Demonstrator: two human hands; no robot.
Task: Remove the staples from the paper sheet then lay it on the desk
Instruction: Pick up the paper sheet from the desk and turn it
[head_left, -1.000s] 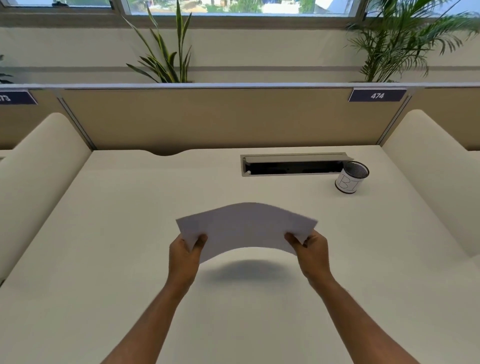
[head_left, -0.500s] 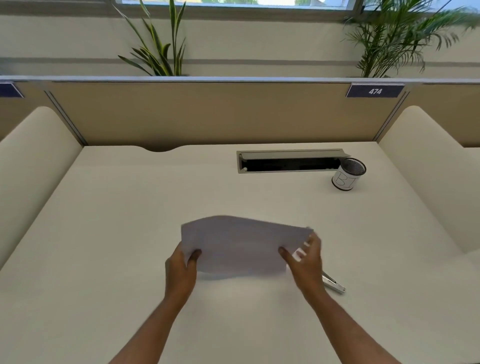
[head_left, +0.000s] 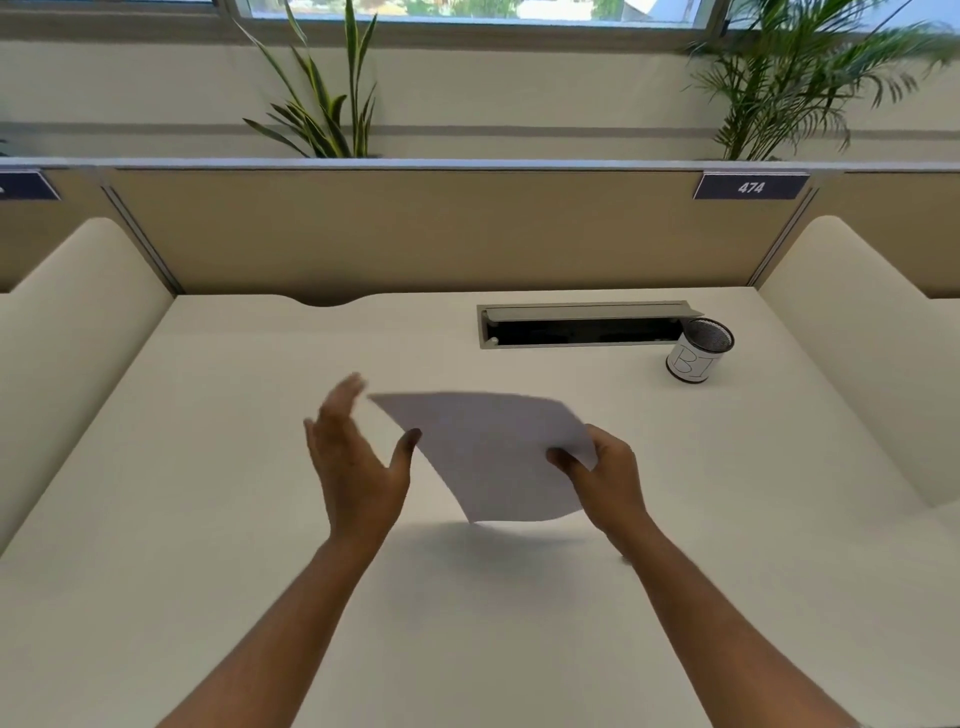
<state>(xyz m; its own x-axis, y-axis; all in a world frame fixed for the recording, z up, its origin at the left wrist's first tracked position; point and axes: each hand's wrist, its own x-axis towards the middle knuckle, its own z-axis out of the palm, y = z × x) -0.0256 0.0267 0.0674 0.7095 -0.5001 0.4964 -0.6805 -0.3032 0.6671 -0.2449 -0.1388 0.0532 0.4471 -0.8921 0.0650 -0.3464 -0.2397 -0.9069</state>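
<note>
A white paper sheet (head_left: 488, 457) hangs tilted above the cream desk (head_left: 208, 467), casting a shadow below it. My right hand (head_left: 605, 480) pinches the sheet's right edge, thumb on top. My left hand (head_left: 353, 452) is off the sheet at its left, fingers straight and blurred, thumb spread toward the paper's edge. No staples can be made out on the sheet. A small bit of a metal tool (head_left: 626, 559) peeks out beside my right forearm.
A mesh pen cup (head_left: 698, 351) with a white label stands at the back right, beside an open cable slot (head_left: 582, 327). A tan partition (head_left: 415, 234) closes the back, and cream padded dividers (head_left: 67, 322) flank both sides.
My left hand has let go of the sheet and lifted away to the left. The sheet, held low by both hands before, now rises and tilts in my right hand alone.
</note>
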